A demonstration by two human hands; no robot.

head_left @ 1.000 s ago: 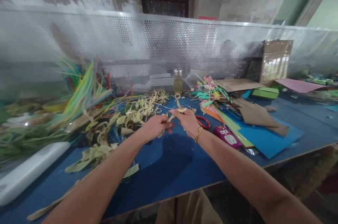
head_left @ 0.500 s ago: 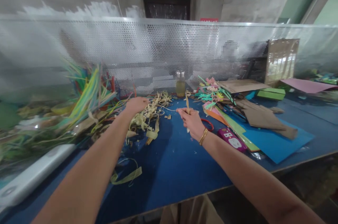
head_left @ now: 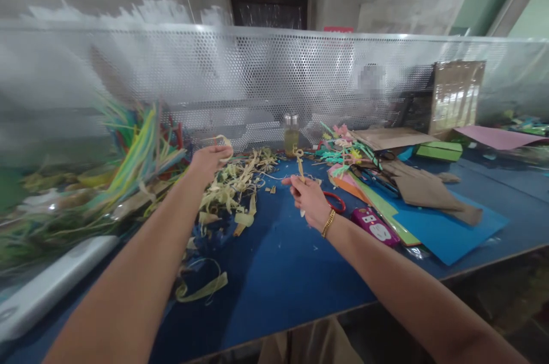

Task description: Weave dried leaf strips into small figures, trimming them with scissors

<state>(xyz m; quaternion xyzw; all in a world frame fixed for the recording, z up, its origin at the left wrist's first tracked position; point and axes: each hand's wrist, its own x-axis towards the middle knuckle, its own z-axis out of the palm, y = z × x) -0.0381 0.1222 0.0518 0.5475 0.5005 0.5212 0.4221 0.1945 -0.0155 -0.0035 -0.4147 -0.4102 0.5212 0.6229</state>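
Note:
My left hand point(head_left: 207, 162) is raised over the far left of the pile of pale dried leaf strips point(head_left: 227, 195). Its fingers are pinched together, and a curled pale leaf strip point(head_left: 224, 141) shows at their tips. Over the blue table, my right hand point(head_left: 309, 198) is closed around a thin pale leaf stalk point(head_left: 300, 165) that stands upright with a looped top. A gold bracelet point(head_left: 329, 223) circles the right wrist. Just behind that hand lie red-handled scissors point(head_left: 337, 202), mostly hidden.
Yellow and green strips point(head_left: 143, 152) are heaped at left, beyond a white bar-shaped object point(head_left: 55, 287). A glass jar point(head_left: 291, 134) stands by the perforated metal screen point(head_left: 274, 78). Coloured paper point(head_left: 454, 238), brown scraps point(head_left: 422, 184) and a purple packet point(head_left: 375, 227) lie at right.
My left hand has shifted a little left and up off the leaf pile, and a curled strip now shows at its fingertips. My right hand keeps its hold on the stalk, almost unmoved.

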